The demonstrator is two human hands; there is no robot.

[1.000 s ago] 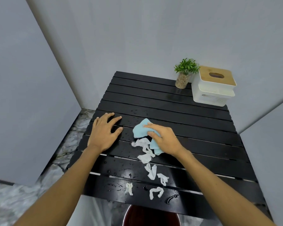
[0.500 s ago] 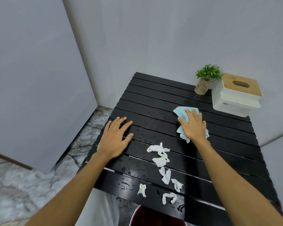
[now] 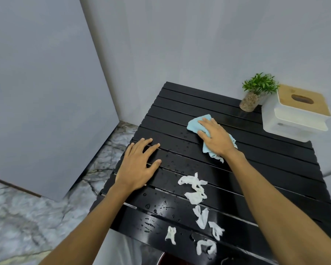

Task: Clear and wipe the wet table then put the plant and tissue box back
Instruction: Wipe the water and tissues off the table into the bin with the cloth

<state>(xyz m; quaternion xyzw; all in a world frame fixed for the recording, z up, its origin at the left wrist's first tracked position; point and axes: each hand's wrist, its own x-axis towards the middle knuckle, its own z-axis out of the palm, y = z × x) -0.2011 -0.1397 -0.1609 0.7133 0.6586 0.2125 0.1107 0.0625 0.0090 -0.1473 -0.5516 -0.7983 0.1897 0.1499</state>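
The black slatted table [image 3: 180, 104] is wet, with drops near its front and left. My right hand [image 3: 215, 137] presses flat on a light blue cloth [image 3: 197, 122] in the table's middle. My left hand [image 3: 139, 165] lies flat and spread on the left slats, holding nothing. Several torn white tissue scraps [image 3: 196, 192] lie in a line toward the front edge. A small green plant [image 3: 255, 92] in a pebble-filled glass stands at the far right corner, right beside a white tissue box [image 3: 294, 115] with a wooden lid.
Grey walls close in behind and to the left of the table. A marble floor [image 3: 27, 217] shows at the left. A dark red round bin rim [image 3: 172, 260] sits below the table's front edge.
My right hand has slid the blue cloth away from the tissue scraps toward the far side of the table, then a little to the left. My left hand stays flat on the slats.
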